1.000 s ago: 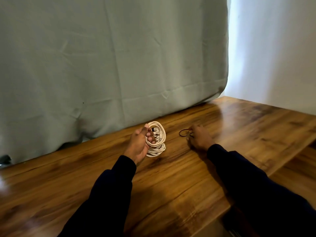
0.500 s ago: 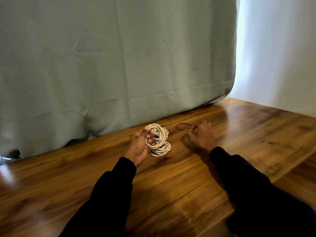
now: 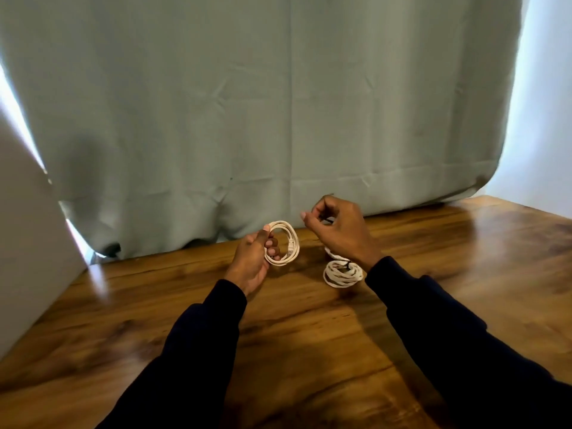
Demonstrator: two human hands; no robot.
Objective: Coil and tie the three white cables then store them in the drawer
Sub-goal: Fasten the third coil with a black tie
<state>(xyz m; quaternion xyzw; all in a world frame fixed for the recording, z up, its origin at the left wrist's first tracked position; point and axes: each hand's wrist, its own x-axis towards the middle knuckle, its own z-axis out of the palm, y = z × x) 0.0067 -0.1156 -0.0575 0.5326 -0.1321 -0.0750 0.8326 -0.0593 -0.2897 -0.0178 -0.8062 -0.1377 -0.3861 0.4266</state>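
Coil (image 3: 286, 243) within left fingers (image 3: 272, 244)

text: none legible | labels: none | brands: none | numbers: none | signs: none | checked: cables, curtain, wooden table, wall

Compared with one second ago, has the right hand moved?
Yes. The right hand has lifted off the table, where it lay on a dark band, and is now raised in front of the curtain hem.
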